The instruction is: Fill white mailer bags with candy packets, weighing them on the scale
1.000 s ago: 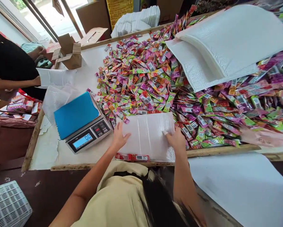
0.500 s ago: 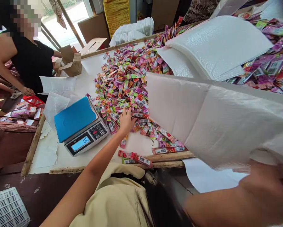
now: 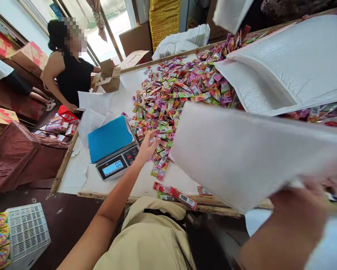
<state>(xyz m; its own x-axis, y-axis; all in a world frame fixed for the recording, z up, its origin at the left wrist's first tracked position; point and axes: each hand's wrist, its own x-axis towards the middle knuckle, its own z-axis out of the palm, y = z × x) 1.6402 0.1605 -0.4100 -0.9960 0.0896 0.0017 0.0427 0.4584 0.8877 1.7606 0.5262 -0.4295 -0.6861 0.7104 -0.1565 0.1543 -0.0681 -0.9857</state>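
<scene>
My left hand (image 3: 149,147) is over the near edge of a heap of small, colourful stick sachets (image 3: 159,105), close to the scale. Its fingers are apart, and I see nothing held in them. On the right, my right hand (image 3: 306,193), smeared by motion, grips a white padded bag (image 3: 230,150) by its near right side. The bag slants across the sachets and hides part of them. Left of my left hand stands a digital scale (image 3: 114,150) with a blue top, its display reading 0.0. A few loose sachets (image 3: 175,193) lie by the front edge.
More white padded bags (image 3: 303,63) lie on the sachets at the right. A person (image 3: 72,75) stands beyond the left side of the table, near an open carton (image 3: 110,78). A white plastic crate (image 3: 29,232) is on the floor at lower left. Wooden strips (image 3: 101,195) edge the table.
The view has swung left, showing more of the floor crate. Against the table, my left hand has shifted left toward the scale, and the padded bag in my right hand has moved left over the sachets.
</scene>
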